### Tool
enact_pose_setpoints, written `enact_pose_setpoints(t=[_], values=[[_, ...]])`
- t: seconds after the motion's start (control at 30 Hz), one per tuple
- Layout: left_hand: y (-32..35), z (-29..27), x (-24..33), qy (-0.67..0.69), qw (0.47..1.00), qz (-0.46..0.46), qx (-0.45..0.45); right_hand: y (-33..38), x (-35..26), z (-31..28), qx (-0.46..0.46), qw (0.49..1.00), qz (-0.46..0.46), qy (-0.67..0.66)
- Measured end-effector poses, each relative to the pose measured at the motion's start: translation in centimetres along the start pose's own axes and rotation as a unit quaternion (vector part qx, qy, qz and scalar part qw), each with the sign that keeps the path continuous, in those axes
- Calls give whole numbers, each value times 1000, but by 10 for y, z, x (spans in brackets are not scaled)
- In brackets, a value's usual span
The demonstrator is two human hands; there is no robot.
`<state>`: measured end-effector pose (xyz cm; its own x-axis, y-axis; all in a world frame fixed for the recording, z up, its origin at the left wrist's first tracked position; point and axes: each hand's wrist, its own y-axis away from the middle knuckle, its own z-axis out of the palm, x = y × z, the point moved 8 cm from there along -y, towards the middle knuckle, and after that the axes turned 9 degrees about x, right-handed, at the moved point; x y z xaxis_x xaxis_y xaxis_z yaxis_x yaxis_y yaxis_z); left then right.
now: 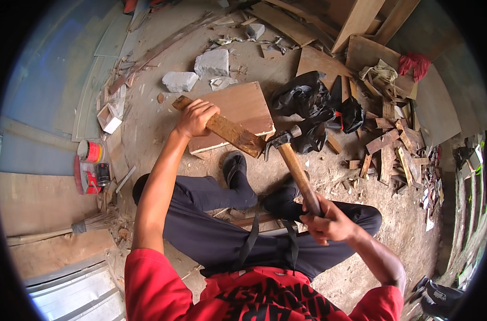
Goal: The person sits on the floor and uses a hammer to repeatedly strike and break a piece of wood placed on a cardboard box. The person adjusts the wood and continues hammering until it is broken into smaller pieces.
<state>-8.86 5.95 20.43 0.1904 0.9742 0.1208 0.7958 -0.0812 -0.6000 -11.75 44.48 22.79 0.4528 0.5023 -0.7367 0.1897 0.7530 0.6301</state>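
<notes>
My left hand (196, 117) grips a long brown wood strip (234, 132) that lies slanted across a flat plywood board (243, 104) on the dirt floor. My right hand (326, 220) is closed around the wooden handle of a claw hammer (294, 160). The hammer's dark metal head (280, 140) sits right at the strip's lower right end, touching or almost touching it. I squat over the work, with dark trousers and one black sandal (234, 166) showing below the board.
Two pale stone blocks (211, 63) lie beyond the board. Black plastic bags (307, 104) and a heap of wood offcuts (393, 144) fill the right. A red tin (89, 151), a small can and a broom (67, 229) sit at the left by sheet panels.
</notes>
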Motion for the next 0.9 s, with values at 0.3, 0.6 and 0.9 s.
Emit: enact_pose_setpoints(t=[0.3,0.6,0.9], values=[[22,23,-13,-48,996,-46,-56,-1,22,16,27,998,0,-54],[102,13,9,-30,834,-454,314,-24,10,12,153,971,-182,1],[118,131,71,585,218,-736,263,-56,2,25,173,964,-200,-37]])
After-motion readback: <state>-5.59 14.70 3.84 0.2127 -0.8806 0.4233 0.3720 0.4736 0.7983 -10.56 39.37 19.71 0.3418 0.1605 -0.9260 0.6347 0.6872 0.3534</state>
